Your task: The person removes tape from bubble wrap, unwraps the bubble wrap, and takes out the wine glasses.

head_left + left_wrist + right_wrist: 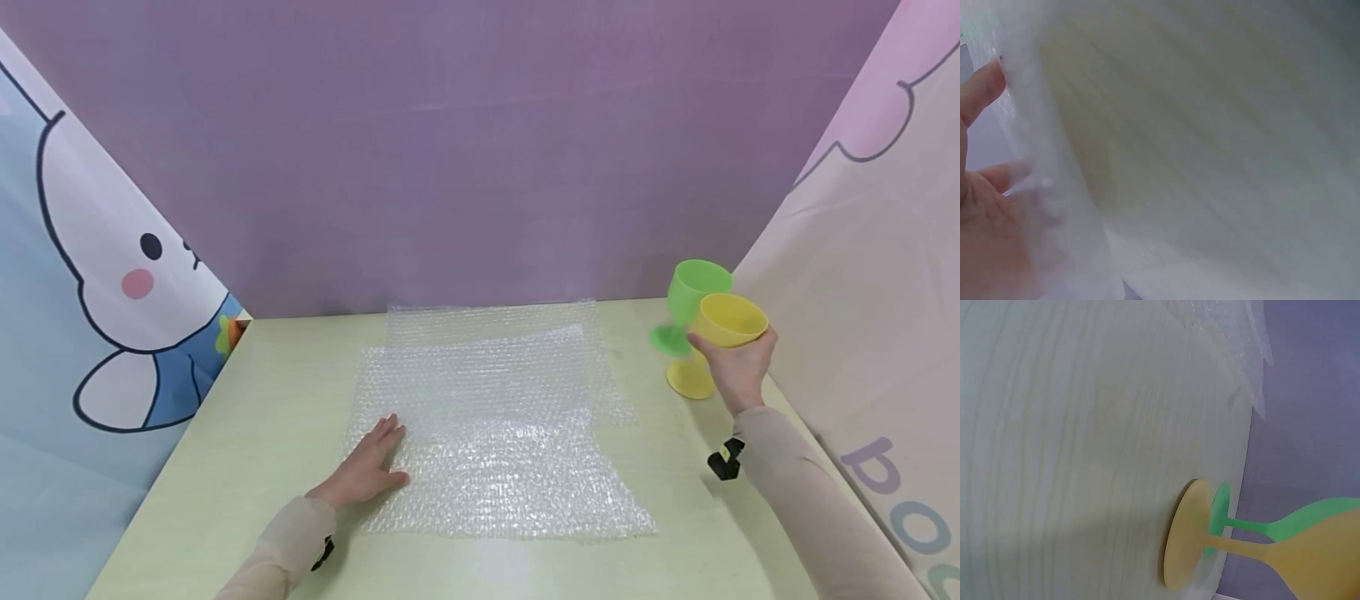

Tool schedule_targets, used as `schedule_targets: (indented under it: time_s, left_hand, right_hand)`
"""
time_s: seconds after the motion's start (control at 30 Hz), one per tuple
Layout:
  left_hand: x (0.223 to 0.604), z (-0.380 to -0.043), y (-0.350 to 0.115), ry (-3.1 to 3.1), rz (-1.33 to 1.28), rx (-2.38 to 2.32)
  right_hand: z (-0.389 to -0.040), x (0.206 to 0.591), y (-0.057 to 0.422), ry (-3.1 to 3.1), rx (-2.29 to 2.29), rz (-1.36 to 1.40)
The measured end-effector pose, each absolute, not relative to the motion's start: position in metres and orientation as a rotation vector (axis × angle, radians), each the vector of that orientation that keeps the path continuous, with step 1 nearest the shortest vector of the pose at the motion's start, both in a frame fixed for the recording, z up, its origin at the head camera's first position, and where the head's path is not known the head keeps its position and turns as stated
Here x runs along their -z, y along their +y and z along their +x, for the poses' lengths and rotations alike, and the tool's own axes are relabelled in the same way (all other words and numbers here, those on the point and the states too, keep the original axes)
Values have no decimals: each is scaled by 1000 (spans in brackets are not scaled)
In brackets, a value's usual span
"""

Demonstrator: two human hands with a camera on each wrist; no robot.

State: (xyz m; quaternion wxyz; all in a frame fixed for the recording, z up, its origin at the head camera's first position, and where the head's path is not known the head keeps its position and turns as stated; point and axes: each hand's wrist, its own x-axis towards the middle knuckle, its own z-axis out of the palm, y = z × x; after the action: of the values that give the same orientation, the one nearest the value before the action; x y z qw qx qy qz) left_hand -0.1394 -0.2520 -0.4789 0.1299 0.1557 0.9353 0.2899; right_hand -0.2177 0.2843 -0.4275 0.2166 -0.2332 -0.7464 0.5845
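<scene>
My right hand (741, 371) grips the bowl of a yellow plastic goblet (733, 320) at the right side of the table. The goblet is upright, and its round foot is right at the tabletop in the right wrist view. Just behind it stands a green goblet (692, 287) of the same shape, partly hidden by the yellow one. Clear bubble wrap (502, 483) lies flat in the middle, in overlapping layers. Over its left edge my left hand (363, 473) rests with fingers spread and straight, holding nothing. The left wrist view is blurred, with fingers (984, 94) beside the wrap.
The pale wood-grain table (285, 400) ends at a purple backdrop (480, 167). A cartoon-printed sheet (112, 358) borders the left side, and another printed sheet (862, 317) rises close beside the right hand.
</scene>
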Motion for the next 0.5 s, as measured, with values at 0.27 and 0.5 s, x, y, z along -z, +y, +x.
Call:
schedule_targets:
  time_s: [0.27,0.5]
  left_hand:
    - [477,-139,-252,2710,453,-853]
    - [477,-139,-252,2712,458,-844]
  right_hand:
    - [-220,430,285,-2049,-1621,-649]
    - [-223,432,287,-2049,-1605,-637]
